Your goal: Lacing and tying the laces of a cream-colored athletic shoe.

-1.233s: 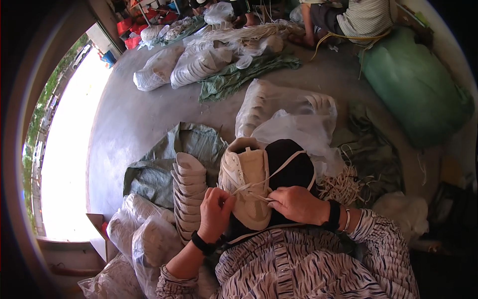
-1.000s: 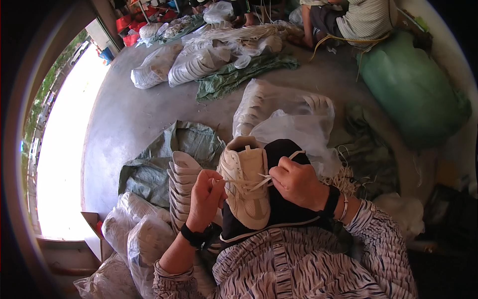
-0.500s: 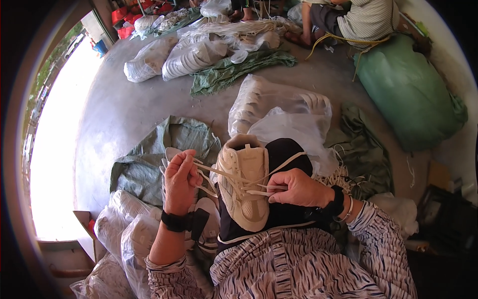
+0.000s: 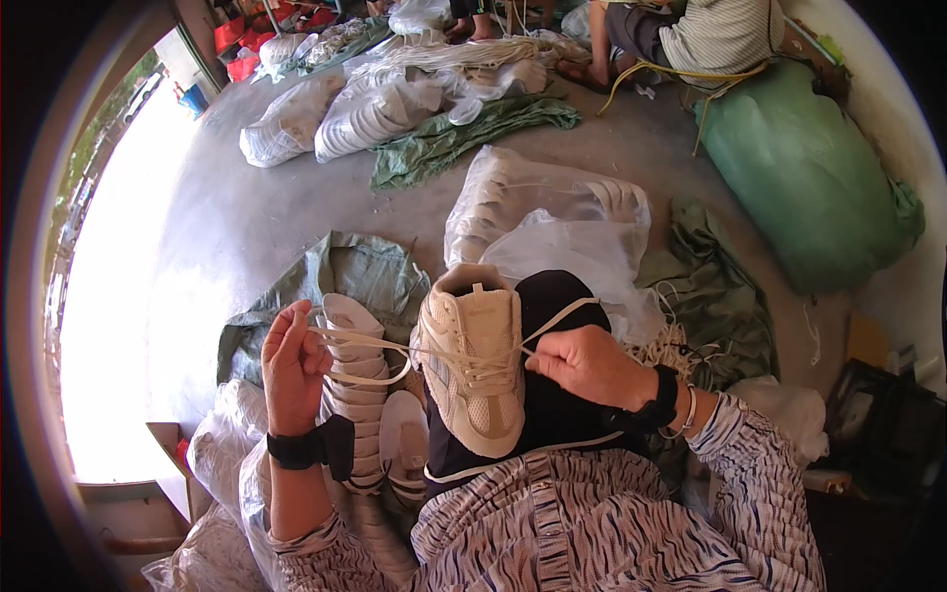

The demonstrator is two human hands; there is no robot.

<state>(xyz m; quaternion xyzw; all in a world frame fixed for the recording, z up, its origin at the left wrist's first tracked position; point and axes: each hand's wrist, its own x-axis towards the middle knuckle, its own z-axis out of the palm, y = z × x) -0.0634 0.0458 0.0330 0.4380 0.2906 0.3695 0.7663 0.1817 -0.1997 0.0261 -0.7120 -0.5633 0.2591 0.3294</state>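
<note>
Holding a thin cream shoelace [image 4: 375,382] between both sides here, right over a cream mesh-and-suede shoe [image 4: 483,331]! Sitting sole-down on the lap, on black trousers [image 4: 552,422], toe pointed back at the body. Out wide on the left, pinching lace in the fingers of the left hand [image 4: 292,371], well apart from the shoe and curving back to it in two strands. Over on the right, curled tight on a short stretch of lace just beside the tongue, with the right hand [image 4: 590,365]. Standing close by, left of the leg: a column of pale nested shoes [image 4: 355,400]. Lying beyond the lap: a clear plastic bag [image 4: 562,242]. Heaped to the right: a tangle of cream laces [image 4: 663,345].
</note>
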